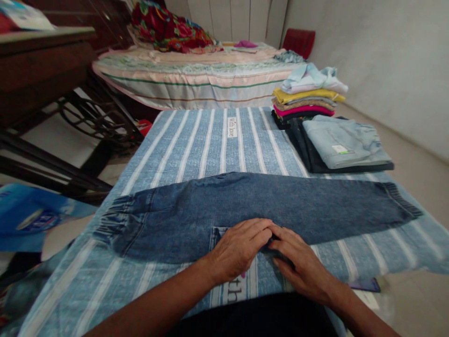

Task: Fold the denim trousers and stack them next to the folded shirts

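A pair of dark blue denim jogger jeans (252, 201) lies folded lengthwise across a blue and white striped sheet (210, 135), waistband at the right, elastic cuffs at the left. My left hand (238, 248) rests flat on the near edge of the jeans at the middle, fingers stretched out together. My right hand (301, 267) lies beside it, fingers extended and touching the left fingertips at the same edge of the denim. Neither hand grips the cloth.
A stack of folded clothes (307, 96) and folded jeans (343, 142) sit at the sheet's far right corner. A bed (196, 70) with a floral bundle stands behind. A dark sewing table (45, 84) is at left, a blue bag (28, 215) beside it, a phone (365, 284) near my right wrist.
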The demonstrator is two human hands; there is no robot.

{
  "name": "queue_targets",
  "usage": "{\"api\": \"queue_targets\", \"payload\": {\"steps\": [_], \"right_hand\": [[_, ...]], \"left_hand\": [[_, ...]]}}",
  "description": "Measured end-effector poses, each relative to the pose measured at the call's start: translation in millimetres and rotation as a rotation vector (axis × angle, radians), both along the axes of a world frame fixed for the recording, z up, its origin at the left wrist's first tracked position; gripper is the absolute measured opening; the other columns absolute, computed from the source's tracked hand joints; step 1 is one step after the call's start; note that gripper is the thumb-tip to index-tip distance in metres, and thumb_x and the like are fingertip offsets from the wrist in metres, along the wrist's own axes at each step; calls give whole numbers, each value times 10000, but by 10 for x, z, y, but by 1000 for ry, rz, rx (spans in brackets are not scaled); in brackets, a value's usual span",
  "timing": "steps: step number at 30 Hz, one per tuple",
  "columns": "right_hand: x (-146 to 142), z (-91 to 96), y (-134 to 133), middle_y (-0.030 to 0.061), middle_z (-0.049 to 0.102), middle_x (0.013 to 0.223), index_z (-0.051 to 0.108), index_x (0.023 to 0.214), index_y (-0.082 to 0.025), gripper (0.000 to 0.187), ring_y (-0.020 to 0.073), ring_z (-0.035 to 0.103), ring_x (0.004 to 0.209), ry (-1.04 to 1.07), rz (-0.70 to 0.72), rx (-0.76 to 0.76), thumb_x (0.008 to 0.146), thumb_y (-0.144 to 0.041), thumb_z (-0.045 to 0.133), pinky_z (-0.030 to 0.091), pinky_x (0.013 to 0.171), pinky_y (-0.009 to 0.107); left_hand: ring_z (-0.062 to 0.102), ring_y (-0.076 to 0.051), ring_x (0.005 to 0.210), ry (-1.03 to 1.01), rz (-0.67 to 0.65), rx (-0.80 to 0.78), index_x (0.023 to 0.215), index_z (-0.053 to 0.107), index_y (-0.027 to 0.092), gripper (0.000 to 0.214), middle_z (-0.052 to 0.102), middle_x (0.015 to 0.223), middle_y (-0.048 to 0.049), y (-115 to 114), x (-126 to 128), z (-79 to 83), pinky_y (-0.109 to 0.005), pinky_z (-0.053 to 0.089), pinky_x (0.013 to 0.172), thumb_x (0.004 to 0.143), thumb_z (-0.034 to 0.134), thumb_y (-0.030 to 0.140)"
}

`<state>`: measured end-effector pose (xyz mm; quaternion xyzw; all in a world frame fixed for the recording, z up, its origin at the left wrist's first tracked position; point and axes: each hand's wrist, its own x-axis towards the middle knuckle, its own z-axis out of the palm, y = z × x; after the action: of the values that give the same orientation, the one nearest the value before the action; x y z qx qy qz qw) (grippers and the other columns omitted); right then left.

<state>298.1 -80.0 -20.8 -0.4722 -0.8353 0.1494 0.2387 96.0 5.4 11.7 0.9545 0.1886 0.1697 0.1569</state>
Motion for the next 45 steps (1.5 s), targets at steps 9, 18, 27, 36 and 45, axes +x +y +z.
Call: {"api": "queue_targets", "payload": {"steps": [9,18,27,36,45], "right_hand": [[9,-16,-3,97,470,1371,575,1168,-210,335,214,425,1275,166,-64,17,866,-127,457,421,1029,406],[-73,38,-92,115,613,1149,628,929,-196,139,213,588,1076,240,-339,167,852,-150,521,519,907,374],[-148,-7,-42,144,633,1092,635,972,-148,170,231,597,1029,35,-294,368,848,-107,526,529,862,402],[-86,97,44,114,670,967,632,941,-130,164,209,617,936,-72,-170,443,849,-70,510,524,821,359],[-181,202,38,98,651,884,616,860,-149,87,177,612,825,57,-285,421,856,-110,538,514,749,322]], "left_hand": [[495,-196,1111,78,-93,59,1155,529,151,276,610,1152,-76,5,5,19,-343,426,958,919,395,207],[405,-207,1253,200,-56,-30,1283,462,225,426,523,1342,-9,7,-11,-41,-380,338,1011,864,456,151],[417,-202,1246,158,-13,-78,1211,527,233,341,531,1334,-6,6,24,-10,-383,325,1011,883,435,222],[441,-214,1206,122,-30,-160,1210,534,228,392,544,1306,-37,43,32,31,-393,340,1002,820,546,266],[493,-190,1135,104,40,-159,1153,563,245,284,596,1238,3,44,86,0,-352,376,959,887,471,275]]}}
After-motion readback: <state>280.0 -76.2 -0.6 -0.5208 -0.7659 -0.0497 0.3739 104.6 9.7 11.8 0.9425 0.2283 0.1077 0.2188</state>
